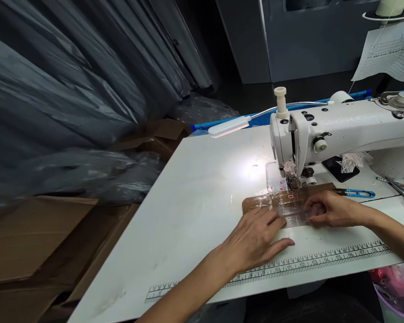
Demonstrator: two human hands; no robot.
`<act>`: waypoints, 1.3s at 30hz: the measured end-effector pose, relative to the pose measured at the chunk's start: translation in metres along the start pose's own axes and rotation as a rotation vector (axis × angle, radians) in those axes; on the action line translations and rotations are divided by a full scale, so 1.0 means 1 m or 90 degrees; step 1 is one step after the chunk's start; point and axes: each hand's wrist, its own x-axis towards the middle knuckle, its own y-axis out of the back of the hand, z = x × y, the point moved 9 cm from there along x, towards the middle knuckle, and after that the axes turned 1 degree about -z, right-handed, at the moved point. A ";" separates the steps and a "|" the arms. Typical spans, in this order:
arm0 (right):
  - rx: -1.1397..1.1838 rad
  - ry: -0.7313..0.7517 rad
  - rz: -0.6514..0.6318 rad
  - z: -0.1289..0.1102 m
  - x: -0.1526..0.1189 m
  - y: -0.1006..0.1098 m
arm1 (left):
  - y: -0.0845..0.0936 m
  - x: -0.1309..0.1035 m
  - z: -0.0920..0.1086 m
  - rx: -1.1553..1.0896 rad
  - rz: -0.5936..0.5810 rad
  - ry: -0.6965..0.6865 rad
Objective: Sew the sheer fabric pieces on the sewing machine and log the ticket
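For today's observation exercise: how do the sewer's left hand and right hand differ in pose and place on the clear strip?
The left hand lies flat, fingers spread, at the clear strip's left part; the right hand is curled, fingertips pressing its right part. The left hand sits nearer the printed ruler; the right hand sits nearer the blue snips. Both rest on the strip in front of the sewing machine.

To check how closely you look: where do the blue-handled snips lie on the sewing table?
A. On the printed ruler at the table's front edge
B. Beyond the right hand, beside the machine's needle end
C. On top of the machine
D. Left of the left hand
B: the blue-handled snips lie just beyond the right hand, beside the sewing machine.
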 end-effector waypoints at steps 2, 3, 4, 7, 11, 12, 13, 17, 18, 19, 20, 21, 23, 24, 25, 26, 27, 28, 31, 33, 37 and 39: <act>-0.010 0.050 0.002 -0.012 0.004 0.002 | 0.005 0.009 -0.010 -0.084 0.033 0.043; -0.014 0.082 0.001 -0.019 0.005 0.002 | 0.005 0.014 -0.017 -0.139 0.050 0.067; -0.017 0.116 0.001 -0.025 0.006 0.003 | 0.004 0.018 -0.023 -0.202 0.065 0.087; 0.029 0.179 -0.013 -0.036 0.004 0.001 | -0.004 0.027 -0.037 -0.376 0.090 0.122; 0.208 0.120 -0.025 -0.022 0.005 0.003 | -0.010 0.022 -0.053 -0.422 0.091 0.167; 0.246 0.098 -0.014 -0.018 0.006 0.005 | -0.011 0.018 -0.057 -0.428 0.091 0.185; 0.278 0.077 -0.001 -0.014 0.007 0.007 | -0.011 0.014 -0.061 -0.441 0.098 0.207; 0.375 0.008 0.038 -0.002 0.016 0.008 | -0.011 -0.008 -0.088 -0.534 0.213 0.377; 0.391 -0.002 0.047 -0.001 0.018 0.007 | -0.011 -0.014 -0.093 -0.561 0.248 0.426; 0.407 -0.010 0.058 0.001 0.020 0.006 | -0.013 -0.019 -0.098 -0.596 0.280 0.470; 0.422 -0.015 0.070 0.002 0.022 0.006 | -0.015 -0.022 -0.101 -0.645 0.306 0.505; 0.440 -0.019 0.084 0.003 0.023 0.005 | -0.019 -0.024 -0.102 -0.707 0.324 0.533; 0.477 -0.028 0.104 0.006 0.024 0.004 | -0.027 -0.024 -0.102 -0.851 0.344 0.573; 0.494 -0.033 0.112 0.007 0.024 0.003 | -0.030 -0.024 -0.101 -0.921 0.351 0.586; 0.508 -0.036 0.120 0.008 0.024 0.002 | -0.033 -0.023 -0.099 -0.983 0.358 0.594; 0.520 -0.039 0.127 0.008 0.023 0.002 | -0.034 -0.022 -0.098 -1.034 0.366 0.596; 0.530 -0.039 0.135 0.008 0.023 0.002 | -0.034 -0.021 -0.097 -1.073 0.372 0.594; 0.538 -0.035 0.144 0.007 0.022 0.002 | -0.034 -0.019 -0.095 -1.104 0.375 0.588; 0.550 -0.014 0.174 0.006 0.021 0.004 | -0.034 -0.015 -0.092 -1.146 0.364 0.564; 0.545 -0.008 0.189 0.007 0.021 0.005 | -0.036 -0.014 -0.092 -1.147 0.355 0.559; 0.510 0.009 0.212 0.010 0.022 0.006 | -0.039 -0.015 -0.091 -1.149 0.353 0.573; 0.491 0.032 0.214 0.009 0.022 0.006 | -0.040 -0.016 -0.091 -1.148 0.350 0.582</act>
